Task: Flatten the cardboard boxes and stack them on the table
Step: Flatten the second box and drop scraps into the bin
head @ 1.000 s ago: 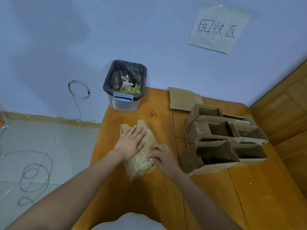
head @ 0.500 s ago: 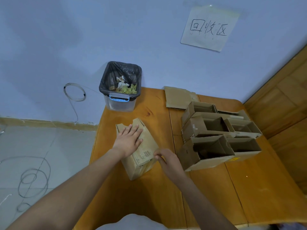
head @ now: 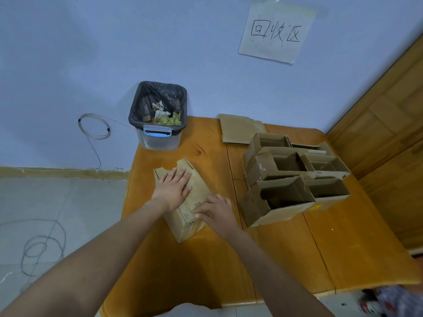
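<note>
Right hand [head: 217,210] — back on box [head: 183,202].

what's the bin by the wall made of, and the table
Bin: looks like clear plastic, see-through walls with a blue latch, lined with a glossy black bag. Table: seemingly wood with an orange varnish, showing grain, a knot and plank seams.

Blue wall [head: 91,53], grey floor [head: 57,202], wooden table [head: 206,259]

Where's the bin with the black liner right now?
In the head view, the bin stands at the table's far left corner against the wall, beyond the flattened box under both hands.
</note>
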Demonstrator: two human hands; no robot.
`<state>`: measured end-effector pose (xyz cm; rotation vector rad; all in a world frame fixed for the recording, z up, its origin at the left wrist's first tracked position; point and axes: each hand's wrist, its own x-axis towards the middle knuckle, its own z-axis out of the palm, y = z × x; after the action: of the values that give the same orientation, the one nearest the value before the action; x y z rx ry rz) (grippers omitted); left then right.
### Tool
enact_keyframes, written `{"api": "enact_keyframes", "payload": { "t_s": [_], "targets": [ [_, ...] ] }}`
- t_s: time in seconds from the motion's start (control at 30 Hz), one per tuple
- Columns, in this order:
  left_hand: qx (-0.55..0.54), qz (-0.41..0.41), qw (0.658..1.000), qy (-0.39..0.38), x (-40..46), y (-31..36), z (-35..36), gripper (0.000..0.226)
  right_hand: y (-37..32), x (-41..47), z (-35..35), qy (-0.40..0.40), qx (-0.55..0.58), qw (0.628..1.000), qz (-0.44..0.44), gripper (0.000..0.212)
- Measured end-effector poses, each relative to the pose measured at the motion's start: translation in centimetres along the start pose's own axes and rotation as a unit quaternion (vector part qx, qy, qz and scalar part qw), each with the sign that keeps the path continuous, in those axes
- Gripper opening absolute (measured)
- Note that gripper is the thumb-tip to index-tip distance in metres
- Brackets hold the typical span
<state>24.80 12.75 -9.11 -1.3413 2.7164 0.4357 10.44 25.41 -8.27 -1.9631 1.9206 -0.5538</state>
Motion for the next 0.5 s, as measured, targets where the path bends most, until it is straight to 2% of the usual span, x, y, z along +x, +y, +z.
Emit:
{"api": "enact_keyframes", "payload": {
  "t_s": [0.13,0.3,0.5],
  "targets": [
    [-0.003,0.001,1.000,0.004,-0.1,0.0,0.1,0.056,0.4,-0.5,0.0,0.026,0.111,0.993,0.038,0.009],
    [-0.019,-0.012,1.000,0.002,0.0,-0.5,0.0,0.056,0.6,-1.8,0.1,0.052,0.279,0.955,0.081,0.009],
    [-0.070,-0.037,0.997,0.013,-0.3,-1.0,0.1,0.056,0.4,-2.8,0.3,0.131,0.376,0.913,0.084,0.011]
  ]
}}
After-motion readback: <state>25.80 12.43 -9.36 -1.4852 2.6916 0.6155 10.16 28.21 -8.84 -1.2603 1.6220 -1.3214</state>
